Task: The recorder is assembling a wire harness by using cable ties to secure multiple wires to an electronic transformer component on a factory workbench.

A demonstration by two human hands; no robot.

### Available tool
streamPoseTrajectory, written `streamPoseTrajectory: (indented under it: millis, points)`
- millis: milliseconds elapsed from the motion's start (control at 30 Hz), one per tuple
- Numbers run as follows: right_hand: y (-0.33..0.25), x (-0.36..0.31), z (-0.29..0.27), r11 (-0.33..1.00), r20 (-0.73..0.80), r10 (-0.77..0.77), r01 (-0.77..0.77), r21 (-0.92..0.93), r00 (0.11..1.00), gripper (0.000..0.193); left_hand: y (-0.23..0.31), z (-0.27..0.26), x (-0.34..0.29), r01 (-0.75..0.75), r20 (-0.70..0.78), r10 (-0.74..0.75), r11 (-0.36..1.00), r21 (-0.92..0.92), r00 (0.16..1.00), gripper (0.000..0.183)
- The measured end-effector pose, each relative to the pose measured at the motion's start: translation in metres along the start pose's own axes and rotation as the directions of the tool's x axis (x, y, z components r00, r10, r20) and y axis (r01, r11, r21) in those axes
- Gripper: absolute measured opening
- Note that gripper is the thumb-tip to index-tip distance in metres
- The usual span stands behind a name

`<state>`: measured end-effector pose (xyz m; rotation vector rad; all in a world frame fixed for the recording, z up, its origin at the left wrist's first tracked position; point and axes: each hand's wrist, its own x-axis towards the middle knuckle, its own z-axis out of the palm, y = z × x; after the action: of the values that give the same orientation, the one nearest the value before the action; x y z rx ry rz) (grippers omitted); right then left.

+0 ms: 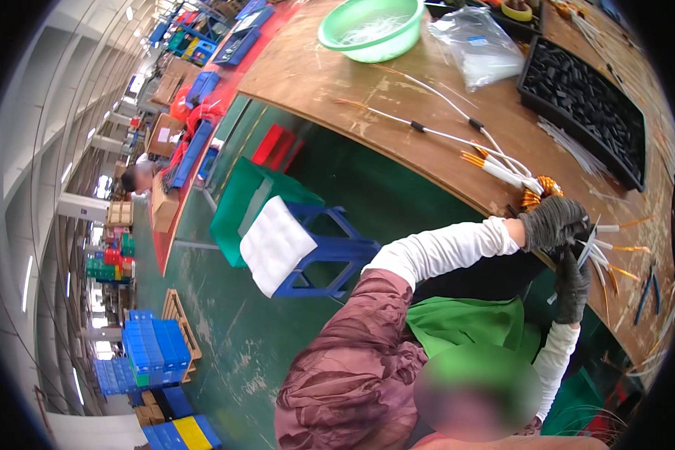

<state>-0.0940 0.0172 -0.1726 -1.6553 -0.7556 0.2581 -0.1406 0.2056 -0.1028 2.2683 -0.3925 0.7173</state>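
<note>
My left hand (553, 223), in a dark grey glove, is closed at the table's edge, right against a copper-wound coil (541, 192). Just below it, my right hand (571, 289), gloved alike, has its fingers pressed together. Both meet at a bundle of white wires (597, 253), whose bare copper ends fan out to the right. Exactly where the fingers grip is partly hidden by the gloves. From the coil, white leads with black sleeves (418, 127) stretch left across the wooden table (315, 82). A thicker white sleeve (500, 172) with copper strands lies beside the coil.
A black bin (577, 105) of short black tubes stands beyond my hands. Farther back are a clear plastic bag (476, 49) and a light green basin (371, 34). Left of the table, a blue stool (330, 251) carries a white pad (276, 244), near a green crate (240, 206).
</note>
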Motion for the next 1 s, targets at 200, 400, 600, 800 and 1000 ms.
streamPoseTrajectory:
  millis: [200, 400, 600, 800, 1000]
  points:
    - [-0.042, -0.002, 0.0, 0.538, 0.157, 0.72, -0.687, 0.489, 0.676, 0.02, 0.028, -0.018, 0.0, 0.003, 0.075, -0.013, 0.99, 0.141, 0.997, 0.014]
    - [-0.048, -0.012, 0.014, 0.604, -0.011, 0.721, -0.62, 0.501, 0.693, 0.019, 0.027, -0.006, -0.015, 0.106, 0.095, -0.079, 0.939, -0.327, 0.992, 0.015]
    - [-0.119, 0.007, 0.023, 0.314, 0.175, 0.802, -0.653, 0.689, 0.571, 0.008, 0.036, -0.026, -0.005, 0.353, 0.152, -0.32, 0.878, -0.324, 0.935, 0.016]
    - [-0.091, 0.0, 0.015, 0.277, 0.335, 0.666, -0.638, 0.718, 0.666, 0.011, 0.041, -0.022, -0.006, 0.284, -0.081, -0.297, 0.949, -0.136, 0.952, 0.018]
    - [-0.083, -0.008, 0.009, 0.173, 0.378, 0.619, -0.589, 0.789, 0.688, 0.012, 0.034, -0.001, -0.001, 0.267, -0.133, -0.291, 0.948, -0.173, 0.947, 0.015]
